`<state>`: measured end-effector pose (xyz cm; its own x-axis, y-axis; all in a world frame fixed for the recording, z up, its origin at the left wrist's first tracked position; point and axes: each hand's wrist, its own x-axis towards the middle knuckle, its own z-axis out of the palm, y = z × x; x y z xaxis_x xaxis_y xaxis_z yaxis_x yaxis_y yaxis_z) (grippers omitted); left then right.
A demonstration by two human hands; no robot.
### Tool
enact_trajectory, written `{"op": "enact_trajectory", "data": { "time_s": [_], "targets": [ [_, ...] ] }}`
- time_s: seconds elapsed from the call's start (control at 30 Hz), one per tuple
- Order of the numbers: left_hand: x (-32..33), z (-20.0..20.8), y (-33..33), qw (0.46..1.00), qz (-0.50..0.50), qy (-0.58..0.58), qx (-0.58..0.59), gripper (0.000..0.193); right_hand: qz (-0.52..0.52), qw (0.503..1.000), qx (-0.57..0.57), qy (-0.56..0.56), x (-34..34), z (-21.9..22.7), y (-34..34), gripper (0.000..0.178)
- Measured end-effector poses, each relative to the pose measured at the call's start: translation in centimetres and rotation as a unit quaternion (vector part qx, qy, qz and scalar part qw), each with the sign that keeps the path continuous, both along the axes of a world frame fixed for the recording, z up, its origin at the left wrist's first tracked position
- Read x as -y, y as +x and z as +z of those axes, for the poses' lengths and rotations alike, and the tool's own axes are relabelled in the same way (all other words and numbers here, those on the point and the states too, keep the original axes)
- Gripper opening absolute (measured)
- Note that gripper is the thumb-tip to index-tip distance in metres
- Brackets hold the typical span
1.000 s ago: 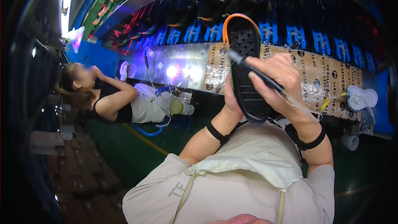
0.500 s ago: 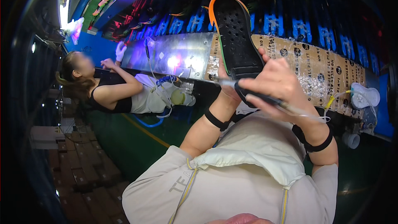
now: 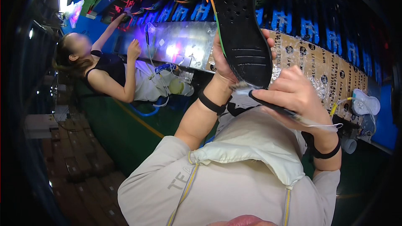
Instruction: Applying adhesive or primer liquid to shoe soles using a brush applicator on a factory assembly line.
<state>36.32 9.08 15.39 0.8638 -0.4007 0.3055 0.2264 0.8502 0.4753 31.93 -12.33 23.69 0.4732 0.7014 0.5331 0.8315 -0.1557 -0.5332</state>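
Note:
A black shoe sole (image 3: 247, 33) with an orange and green rim is held up in front of me, its holed and grooved face toward me. My left hand (image 3: 225, 60) grips it from behind, fingertips wrapped over its right edge. My right hand (image 3: 293, 96) is closed around the dark handle of a brush (image 3: 274, 108). The pale brush head lies at the heel end of the sole; whether it touches cannot be made out. From the handle's rear end a thin clear tube runs off past my right wrist.
Behind the sole stretches a bench with a bare metal plate (image 3: 180, 44) and printed brown cardboard (image 3: 318, 75). Beyond it runs a dark rack with blue holders (image 3: 310, 31). A white sole-shaped piece (image 3: 365, 102) sits at right. At left a co-worker (image 3: 109, 71) reaches toward the rack.
The sole has come up and closer, showing more of its heel grooves. My right hand has moved slightly down with the brush. The co-worker's far arm has stretched out to the rack.

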Motion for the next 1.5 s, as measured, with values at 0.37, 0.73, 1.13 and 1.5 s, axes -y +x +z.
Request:
{"op": "enact_trajectory", "data": {
  "time_s": [0.37, 0.73, 1.13, 1.5],
  "targets": [
    [-0.6, 2.4, 1.5, 0.995, -0.007, 0.092, 0.033, 0.105, -0.018, 0.993, -0.113, 0.030, 2.1, -0.2, 0.7, 0.032],
    [-0.4, 3.8, 4.3, 0.975, -0.037, 0.213, 0.051, 0.063, -0.030, 0.997, -0.010, -0.069, 2.6, -0.1, 1.1, 0.033],
    [0.5, 3.5, 5.1, 0.966, -0.131, 0.221, -0.021, 0.037, 0.007, 0.995, -0.098, 0.006, 4.4, 0.8, 1.7, 0.031],
    [3.4, -2.1, -1.4, 0.967, -0.169, 0.080, -0.172, 0.064, -0.281, 0.921, -0.205, 0.174, 8.0, -5.6, 9.1, 0.021]
  ]
}}
